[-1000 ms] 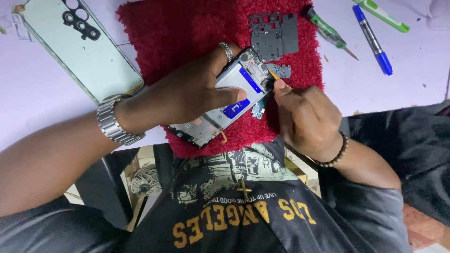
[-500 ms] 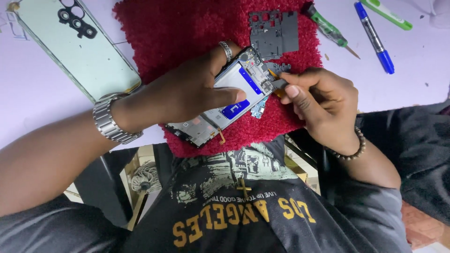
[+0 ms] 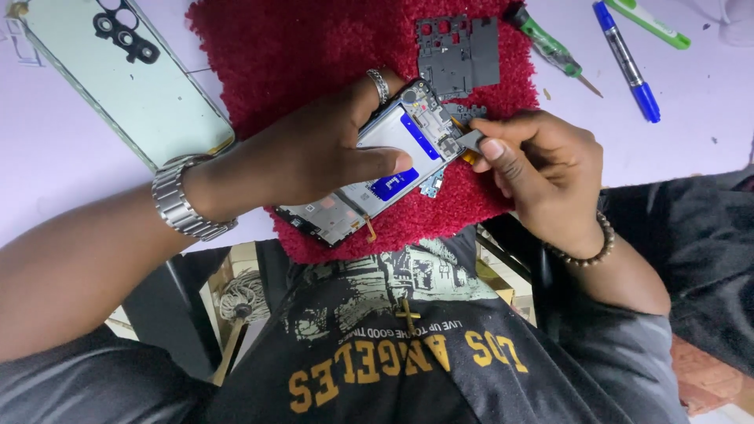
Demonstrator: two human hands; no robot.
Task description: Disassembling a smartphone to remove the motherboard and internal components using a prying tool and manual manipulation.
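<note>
1. The back cover (image 3: 129, 82) is already off and lies on the worktop (image 3: 691, 133), well apart from the phone (image 3: 385, 161), up and to the left of the red mat (image 3: 314, 47)
2. A dark inner plate (image 3: 458, 53) is also out, lying on the mat above the phone, with a smaller dark piece (image 3: 465, 114) just beside the phone's top end
3. The phone sits open on the mat, boards and a blue-marked battery bare; the left hand (image 3: 314, 153) has its grip closed round the frame, thumb across the battery
4. The right hand (image 3: 542, 169) pinches a small grey part (image 3: 471, 140) at the phone's upper edge; whether it is loose or attached cannot be told
5. Judged from this, the opening-up is well along, while the boards and battery remain seated
6. A green screwdriver (image 3: 547, 45), a blue pen (image 3: 626, 59) and a green pen (image 3: 648, 22) lie untouched to the right
</note>
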